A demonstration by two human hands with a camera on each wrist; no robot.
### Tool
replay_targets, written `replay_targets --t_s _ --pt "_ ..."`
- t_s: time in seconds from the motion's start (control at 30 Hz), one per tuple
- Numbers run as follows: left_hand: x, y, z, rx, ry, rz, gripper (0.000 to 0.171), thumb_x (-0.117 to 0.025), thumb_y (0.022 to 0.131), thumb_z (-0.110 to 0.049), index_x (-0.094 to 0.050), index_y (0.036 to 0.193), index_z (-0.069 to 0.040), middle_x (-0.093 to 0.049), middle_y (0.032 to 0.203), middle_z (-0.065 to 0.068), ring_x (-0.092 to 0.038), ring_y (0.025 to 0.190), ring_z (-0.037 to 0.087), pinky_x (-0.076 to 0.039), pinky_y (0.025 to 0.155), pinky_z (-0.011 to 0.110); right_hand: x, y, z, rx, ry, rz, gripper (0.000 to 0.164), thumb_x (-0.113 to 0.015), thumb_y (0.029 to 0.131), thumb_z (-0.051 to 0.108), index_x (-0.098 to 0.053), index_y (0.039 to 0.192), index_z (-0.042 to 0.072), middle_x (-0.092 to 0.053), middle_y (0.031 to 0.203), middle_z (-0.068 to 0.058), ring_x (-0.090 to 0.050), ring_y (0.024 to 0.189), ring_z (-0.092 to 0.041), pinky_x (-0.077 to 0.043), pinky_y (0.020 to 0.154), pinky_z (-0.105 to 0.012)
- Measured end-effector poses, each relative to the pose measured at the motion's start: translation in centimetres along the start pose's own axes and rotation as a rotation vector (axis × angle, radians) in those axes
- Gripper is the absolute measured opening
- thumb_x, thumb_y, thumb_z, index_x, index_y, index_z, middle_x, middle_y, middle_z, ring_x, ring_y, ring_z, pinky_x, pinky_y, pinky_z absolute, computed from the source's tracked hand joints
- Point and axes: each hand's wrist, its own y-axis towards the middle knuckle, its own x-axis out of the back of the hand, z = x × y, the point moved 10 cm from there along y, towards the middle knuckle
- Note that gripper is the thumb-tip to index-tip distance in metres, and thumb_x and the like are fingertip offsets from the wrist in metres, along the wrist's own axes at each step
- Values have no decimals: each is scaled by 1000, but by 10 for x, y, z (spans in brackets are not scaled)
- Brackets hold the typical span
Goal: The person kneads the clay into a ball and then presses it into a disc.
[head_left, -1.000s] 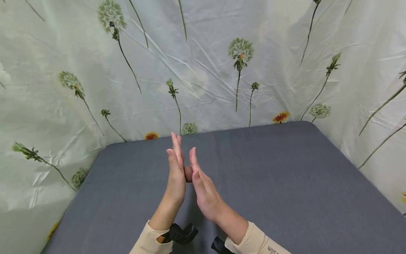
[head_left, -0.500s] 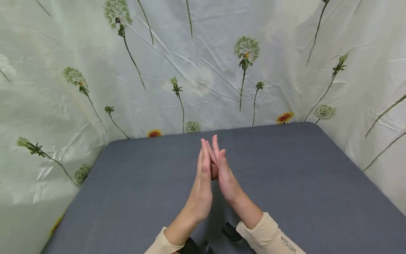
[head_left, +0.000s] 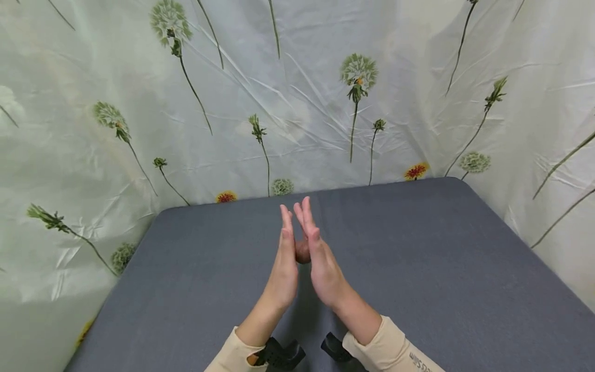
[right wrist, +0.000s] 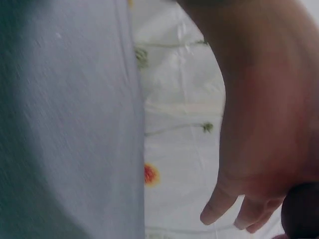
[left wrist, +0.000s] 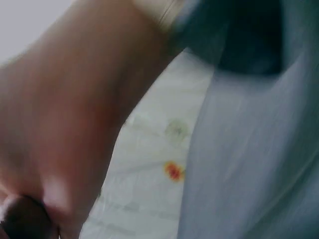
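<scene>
A small round brown ball (head_left: pixel 302 253) sits between my two palms, above the table. My left hand (head_left: pixel 282 274) presses it from the left with straight, upward-pointing fingers. From the other side my right hand (head_left: pixel 327 274) presses with its palm, fingers also straight. The fingertips stand a little apart, the right ones reaching slightly farther than the left. In the left wrist view, part of the dark ball (left wrist: pixel 27 219) shows against the palm at the bottom left corner. The right wrist view has the ball (right wrist: pixel 301 211) at its lower right edge, beside the palm.
A grey cloth-covered table (head_left: pixel 418 258) lies beneath the hands. Behind and beside it hangs a pale curtain (head_left: pixel 307 103) printed with dandelions and flowers. Black bands with camera mounts (head_left: pixel 284 355) sit at both wrists, below beige sleeves (head_left: pixel 388 343).
Both hands shifted right with the ball, then slightly back left. The palms slid against each other: the left fingertips were farther forward at first, and now the right ones are.
</scene>
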Motion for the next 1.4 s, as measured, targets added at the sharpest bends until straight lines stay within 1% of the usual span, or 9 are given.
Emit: replay_targets --t_s 0.2,0.33,0.43,0.5,0.63,0.83,1.03,1.2,1.4 --pt "-15 -13 -23 -72 108 37 65 -3 114 -59 13 171 -32 12 181 -2 13 168 28 -1 126 79 8 6 -13 -105 159 41 82 -2 107 76 9 173 29 -12 182 -3 -9 169 -25 -7 133 -64" --pt "7 -8 -23 -77 132 -49 65 -3 114 -59 12 171 -33 -24 171 15 -5 167 33 -3 128 74 -14 -3 -23 -133 204 128 79 0 110 69 15 172 24 0 183 -4 -1 169 -29 0 132 -68" --pt "26 -2 -12 -44 64 -112 68 -3 114 -61 12 172 -30 -27 169 18 -11 166 35 -4 131 69 -31 -10 -25 -136 161 175 72 -1 114 60 15 172 21 8 182 0 5 169 -26 3 132 -67" --pt "30 0 0 -1 10 -125 71 -4 113 -64 11 173 -28 -5 182 10 -13 166 36 -6 130 69 -34 -11 -25 -126 112 167 67 -2 116 54 13 172 22 7 182 1 5 170 -24 2 132 -68" --pt "12 -2 17 56 -7 -68 71 -3 114 -60 10 173 -24 5 182 4 3 169 32 -1 130 71 -12 -6 -17 -57 66 37 66 -6 117 51 0 175 20 -9 182 -7 -7 169 -30 -5 131 -69" --pt "-24 -13 3 -30 27 46 61 -5 117 -46 11 173 -25 10 182 1 10 168 30 1 129 74 19 2 -15 -62 116 -41 78 -7 111 69 -1 175 24 -18 181 -9 -13 169 -32 -10 131 -67" --pt "5 -8 -15 -109 116 -58 63 -6 116 -54 8 173 -31 7 182 -2 4 169 27 -3 129 73 -9 0 -30 -136 187 70 78 -3 111 67 8 174 21 -8 182 -5 -3 169 -26 -5 133 -64" --pt "36 3 6 -14 29 -129 73 -2 112 -65 10 173 -26 4 183 3 3 169 29 0 132 68 -33 -8 -31 -141 133 114 74 3 112 60 4 174 19 -1 183 -2 2 169 -24 -2 133 -65" --pt "8 -1 23 79 -1 3 71 0 113 -61 12 172 -22 6 182 4 10 168 32 3 129 73 -2 -6 -22 -85 105 -37 75 0 114 60 -9 174 18 -17 181 -7 -7 169 -29 -5 130 -71"
